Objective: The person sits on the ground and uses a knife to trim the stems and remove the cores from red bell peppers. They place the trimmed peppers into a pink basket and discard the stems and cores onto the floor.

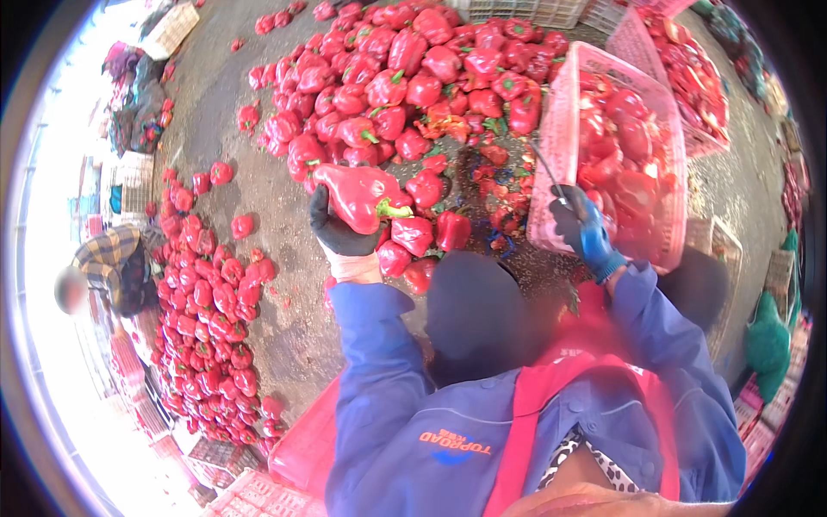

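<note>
A large red bell pepper [359, 194] rests in my gloved left hand [342, 226], its green stem pointing right. In my right hand [578, 216], gloved in black and blue, is a thin-bladed tool [546, 163], likely a knife, its tip toward the far left. That hand is over the near left rim of a pink plastic crate [672, 187] filled with cut red pepper pieces [630, 142]. Ahead lies a big pile of whole red peppers [387, 84]. Between pile and crate are scraps of pepper cores and seeds [497, 187] on the floor.
A second pink crate [636, 45] of pepper pieces stands at the far right. On the left, another pepper heap [207, 310] lies beside a bending person in a checked shirt [113, 258]. A pale crate [523, 11] stands behind the main pile. Green mesh sacks [769, 342] are at right.
</note>
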{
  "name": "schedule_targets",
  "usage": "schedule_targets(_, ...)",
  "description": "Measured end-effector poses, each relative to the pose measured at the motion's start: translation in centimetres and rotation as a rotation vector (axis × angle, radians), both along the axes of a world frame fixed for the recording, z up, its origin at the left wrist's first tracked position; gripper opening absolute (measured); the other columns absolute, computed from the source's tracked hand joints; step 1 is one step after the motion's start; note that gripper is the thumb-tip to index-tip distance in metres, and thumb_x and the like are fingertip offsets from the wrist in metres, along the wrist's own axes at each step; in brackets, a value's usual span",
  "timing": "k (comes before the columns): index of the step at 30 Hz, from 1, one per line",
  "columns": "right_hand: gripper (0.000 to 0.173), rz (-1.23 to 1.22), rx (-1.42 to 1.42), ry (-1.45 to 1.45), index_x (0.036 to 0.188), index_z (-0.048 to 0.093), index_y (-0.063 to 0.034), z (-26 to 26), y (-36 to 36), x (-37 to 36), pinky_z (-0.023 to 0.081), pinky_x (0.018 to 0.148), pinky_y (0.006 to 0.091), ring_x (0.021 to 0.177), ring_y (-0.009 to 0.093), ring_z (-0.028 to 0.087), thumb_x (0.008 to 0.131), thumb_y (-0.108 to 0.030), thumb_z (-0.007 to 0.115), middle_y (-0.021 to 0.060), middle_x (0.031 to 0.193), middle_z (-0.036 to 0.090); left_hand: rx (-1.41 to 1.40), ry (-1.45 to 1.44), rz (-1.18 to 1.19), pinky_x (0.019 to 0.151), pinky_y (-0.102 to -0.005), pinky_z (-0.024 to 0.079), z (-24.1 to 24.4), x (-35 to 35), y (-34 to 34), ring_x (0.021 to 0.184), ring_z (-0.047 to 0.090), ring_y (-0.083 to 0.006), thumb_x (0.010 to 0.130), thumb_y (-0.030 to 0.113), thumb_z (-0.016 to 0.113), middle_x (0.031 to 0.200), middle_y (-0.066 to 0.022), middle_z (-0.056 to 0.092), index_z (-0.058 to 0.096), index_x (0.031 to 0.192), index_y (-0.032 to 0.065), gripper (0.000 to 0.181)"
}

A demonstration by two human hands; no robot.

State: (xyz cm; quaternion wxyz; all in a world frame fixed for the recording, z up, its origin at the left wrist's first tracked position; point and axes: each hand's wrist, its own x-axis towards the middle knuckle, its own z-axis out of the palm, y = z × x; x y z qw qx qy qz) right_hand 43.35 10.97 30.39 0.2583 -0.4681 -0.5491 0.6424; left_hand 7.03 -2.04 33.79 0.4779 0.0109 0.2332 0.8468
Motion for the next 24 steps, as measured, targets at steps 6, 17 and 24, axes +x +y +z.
schedule_targets(6, 0.039, 0.088, -0.08, 0.028, 0.132, 0.056, -0.0075, 13.3, -4.8, 1.1, 0.046, 0.056, 0.0201, 0.06, 0.005, 0.053, 0.094, -0.014, 0.059, -0.0018, 0.08, 0.055, 0.018, 1.285, 0.059, 0.095, -0.0428, 0.054, 5.5, 7.0, 0.1, 0.109, 0.064, -0.0264, 0.09, 0.025, 0.065, 0.123, -0.0144, 0.064, 0.049, 0.134, 0.0021, 0.052)
schedule_targets(17, 0.072, 0.028, 0.839, 0.211, 0.146, 0.033, 0.0018, 13.7, -10.2, 11.7, 0.052, 0.075, 0.0288, 0.087, 0.017, 0.066, 0.083, 0.007, 0.068, 0.0202, 0.129, 0.06, 0.083, -0.123, -0.749, 0.092, -0.0462, 0.054, 8.5, 27.7, 2.2, 0.107, 0.064, -0.0291, 0.101, 0.021, 0.043, 0.118, -0.0138, 0.065, 0.055, 0.125, 0.0021, 0.033)
schedule_targets(24, 0.09, -0.017, 1.503, -0.166, 0.149, 0.028, 0.0033, 14.1, -9.7, 16.8, 0.052, 0.058, 0.0365, 0.076, 0.028, 0.069, 0.072, -0.002, 0.074, 0.0216, 0.124, 0.063, 0.074, 0.296, -0.823, 0.088, -0.0365, 0.054, 6.2, 31.0, 3.3, 0.099, 0.065, -0.0232, 0.097, 0.012, 0.05, 0.108, -0.0099, 0.064, 0.055, 0.117, 0.0032, 0.023)
